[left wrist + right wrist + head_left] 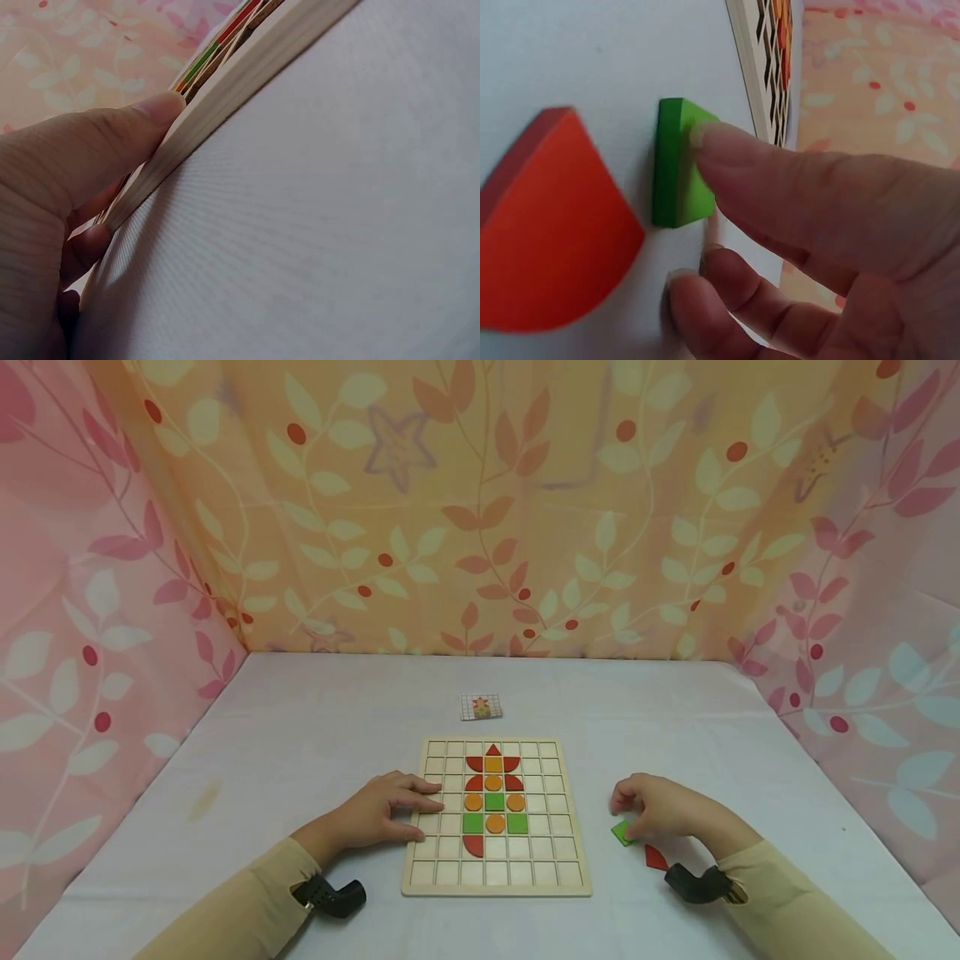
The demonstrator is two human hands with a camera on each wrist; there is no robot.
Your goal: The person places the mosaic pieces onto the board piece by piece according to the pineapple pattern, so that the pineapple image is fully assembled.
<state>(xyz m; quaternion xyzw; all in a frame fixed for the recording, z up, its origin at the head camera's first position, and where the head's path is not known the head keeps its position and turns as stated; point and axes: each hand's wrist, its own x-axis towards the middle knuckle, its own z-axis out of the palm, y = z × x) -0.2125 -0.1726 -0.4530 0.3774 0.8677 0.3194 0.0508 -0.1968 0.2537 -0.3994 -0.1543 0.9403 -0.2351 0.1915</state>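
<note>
A wooden grid board [570,860] lies on the table, bearing a pattern of red, orange and green tiles. My left hand [386,814] rests on its left edge, fingers extended over the border squares. The left thumb [154,112] touches the board's rim in the left wrist view. To the right of the board, my right hand [663,810] reaches down with bent fingers to a green square tile [694,180]. The thumb is on its face, and the lower fingers are curled beside it at the tabletop. Close by lies a red quarter-circle tile [562,240], flat on the cloth.
Behind the board lies a small pattern card [481,707] with a printed grid and coloured figure. A white cloth covers the table [315,710]. Floral curtains [480,527] stand at the back and both sides.
</note>
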